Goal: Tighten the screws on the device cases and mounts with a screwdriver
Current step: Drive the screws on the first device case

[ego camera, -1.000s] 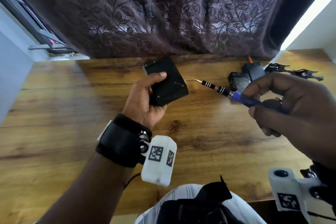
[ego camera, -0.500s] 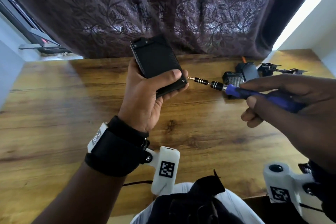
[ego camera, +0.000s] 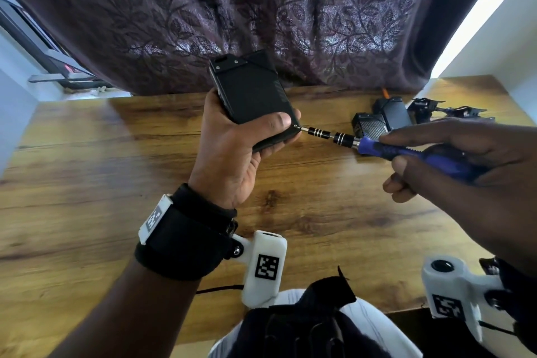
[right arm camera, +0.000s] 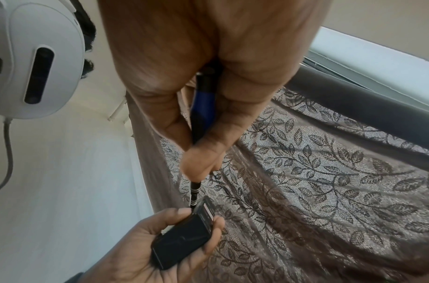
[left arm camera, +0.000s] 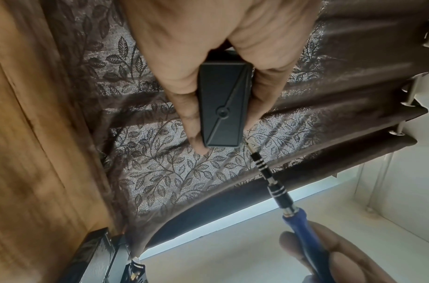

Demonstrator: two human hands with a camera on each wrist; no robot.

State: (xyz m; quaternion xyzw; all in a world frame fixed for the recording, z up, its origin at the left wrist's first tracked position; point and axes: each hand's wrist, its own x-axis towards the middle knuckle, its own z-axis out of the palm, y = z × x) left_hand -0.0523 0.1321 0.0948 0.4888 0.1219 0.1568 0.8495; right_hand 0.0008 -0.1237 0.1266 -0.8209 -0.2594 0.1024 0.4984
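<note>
Over the wooden table (ego camera: 87, 183), left hand (ego camera: 232, 154) clasps the unmarked black case (ego camera: 252, 96) (lettering illegible); right hand (ego camera: 465, 166) pinches the screwdriver (ego camera: 377, 148).

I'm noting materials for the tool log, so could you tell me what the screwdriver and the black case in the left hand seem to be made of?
Screwdriver: shiny banded shaft looks like metal, black with silver rings; the blue handle looks like matte plastic or rubber.
Black case: probably moulded plastic, matte with crisp seams and a dull sheen, though coated metal can't be ruled out.
</note>
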